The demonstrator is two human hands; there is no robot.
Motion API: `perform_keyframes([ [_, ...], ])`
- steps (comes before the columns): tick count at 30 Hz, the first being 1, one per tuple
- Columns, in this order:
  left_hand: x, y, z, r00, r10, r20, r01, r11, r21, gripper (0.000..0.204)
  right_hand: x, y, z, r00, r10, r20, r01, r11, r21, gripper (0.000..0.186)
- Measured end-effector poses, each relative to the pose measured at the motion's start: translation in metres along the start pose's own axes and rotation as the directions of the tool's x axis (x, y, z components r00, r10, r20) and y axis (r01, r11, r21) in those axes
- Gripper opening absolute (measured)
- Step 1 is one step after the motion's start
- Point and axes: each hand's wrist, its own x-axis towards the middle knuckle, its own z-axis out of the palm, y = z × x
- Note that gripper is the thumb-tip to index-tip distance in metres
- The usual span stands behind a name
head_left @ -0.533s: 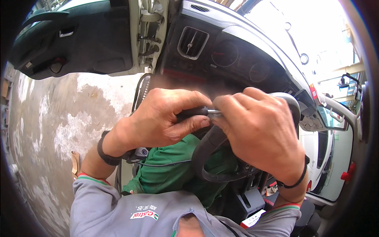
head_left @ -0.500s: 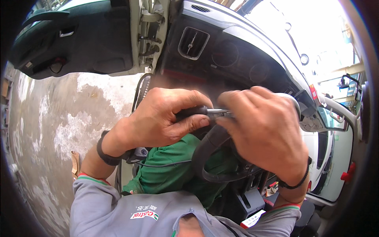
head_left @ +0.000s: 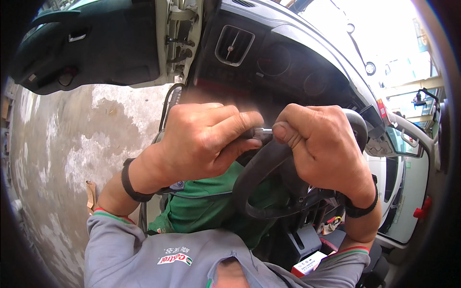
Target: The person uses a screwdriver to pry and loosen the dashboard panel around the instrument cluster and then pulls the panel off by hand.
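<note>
My left hand (head_left: pixel 201 141) is wrapped round the dark handle (head_left: pixel 248 134) of a tool, held level above my lap. Opposite it, my right hand (head_left: pixel 321 151) is closed, thumb and forefinger pinching the thin metal shaft (head_left: pixel 264 131) that sticks out of the handle. Both hands are over the left part of a black steering wheel (head_left: pixel 254 197), whose top shows behind my right hand. My green trousers (head_left: pixel 206 211) show below. The far end of the shaft is hidden in my right fingers.
An open door (head_left: pixel 105 48) is at upper left, above stained concrete floor (head_left: pixel 57 144). The dashboard (head_left: pixel 297 48) with an air vent (head_left: pixel 235 45) spans the top. A centre console (head_left: pixel 302 240) and a white-and-red box (head_left: pixel 309 264) sit at lower right.
My left hand has rolled so its knuckles sit higher. My right fingers have curled tighter round the shaft, after shifting along it in the earlier frames.
</note>
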Motion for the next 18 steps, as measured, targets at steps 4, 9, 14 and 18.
perform_keyframes([
  [4, 0.0, -0.015, 0.002, 0.99, 0.074, -0.118, -0.07, 0.997, 0.039, 0.029, 0.014, -0.007, -0.015, 0.986, 0.157, 0.058, -0.161, 0.985, 0.061, 0.019],
  [9, -0.033, -0.062, 0.008, 0.821, -0.565, 0.08, 0.57, 0.808, -0.152, 0.026, 0.01, 0.051, -0.051, 0.947, 0.169, -0.273, -0.215, 0.965, -0.148, 0.032],
  [14, -0.074, -0.119, 0.061, 0.671, -0.716, 0.19, 0.741, 0.655, -0.148, 0.03, 0.01, 0.13, -0.074, 0.956, 0.22, -0.192, -0.286, 0.844, -0.455, 0.05],
  [18, -0.077, -0.145, 0.094, 0.639, -0.755, 0.149, 0.766, 0.606, -0.213, 0.034, 0.035, 0.177, -0.079, 0.958, 0.286, 0.002, -0.215, 0.723, -0.656, 0.066],
])
